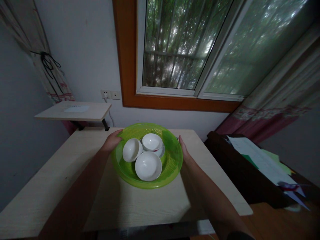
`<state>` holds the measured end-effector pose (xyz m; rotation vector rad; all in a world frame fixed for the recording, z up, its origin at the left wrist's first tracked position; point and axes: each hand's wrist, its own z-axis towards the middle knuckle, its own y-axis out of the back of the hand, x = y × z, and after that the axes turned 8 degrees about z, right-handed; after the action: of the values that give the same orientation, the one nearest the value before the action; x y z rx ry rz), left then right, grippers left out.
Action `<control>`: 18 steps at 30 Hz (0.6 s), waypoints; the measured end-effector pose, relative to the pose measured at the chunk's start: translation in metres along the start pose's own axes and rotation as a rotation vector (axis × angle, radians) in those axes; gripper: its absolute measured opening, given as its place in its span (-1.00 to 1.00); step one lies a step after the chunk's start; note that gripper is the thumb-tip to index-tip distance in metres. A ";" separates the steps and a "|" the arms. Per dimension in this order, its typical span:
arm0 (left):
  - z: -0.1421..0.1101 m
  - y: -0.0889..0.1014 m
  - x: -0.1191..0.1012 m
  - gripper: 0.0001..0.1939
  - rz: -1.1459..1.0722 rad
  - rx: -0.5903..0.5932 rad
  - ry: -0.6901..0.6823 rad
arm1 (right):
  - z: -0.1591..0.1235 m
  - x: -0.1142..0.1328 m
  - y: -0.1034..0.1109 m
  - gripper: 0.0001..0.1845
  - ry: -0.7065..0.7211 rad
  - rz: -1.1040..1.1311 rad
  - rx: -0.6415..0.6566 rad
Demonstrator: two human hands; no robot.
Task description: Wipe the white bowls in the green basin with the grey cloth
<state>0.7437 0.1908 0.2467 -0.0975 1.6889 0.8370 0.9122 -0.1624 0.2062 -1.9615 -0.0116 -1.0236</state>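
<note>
Green basin (172, 160), mid-view, on or just over a pale wood-look table (150, 206); can't tell if its base touches. Nearest: dark band (238, 236) on the R wrist, cut off at bottom edge. Inside the basin, front to back: white bowl (148, 166), mouth up; to its L, 2nd bowl (131, 150), tilted; behind, 3rd bowl (152, 142) w/ a small red mark, over a white saucer (162, 152).

L hand (112, 141) holds the basin's L rim; R hand (184, 148) holds the R side, thumb pointing up along it. Other fingers mostly hidden; can't tell if spread or together.

R of table: dark furniture (225, 166) w/ papers (257, 158), any print too small to read. Table's far L: raised shelf (96, 112), black legs, white label (77, 108) w/ bluish writing, illegible at this res.

Back wall: 2 socket plates (115, 95), cord in the L one; brown-framed window (130, 73), patterned curtains (280, 96) each side. Beyond glass: bars, green foliage (185, 33).
</note>
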 end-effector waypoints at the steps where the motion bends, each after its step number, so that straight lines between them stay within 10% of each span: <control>1: 0.000 0.000 -0.002 -0.31 0.023 0.003 -0.002 | 0.002 0.002 -0.001 -0.16 -0.015 -0.008 0.011; 18: 0.016 -0.006 0.021 -0.33 0.060 -0.038 -0.002 | -0.019 -0.007 0.020 -0.31 0.061 0.021 -0.040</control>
<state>0.7535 0.2031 0.2248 -0.0719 1.6811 0.9141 0.9022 -0.1854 0.1925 -1.9610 0.0639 -1.0768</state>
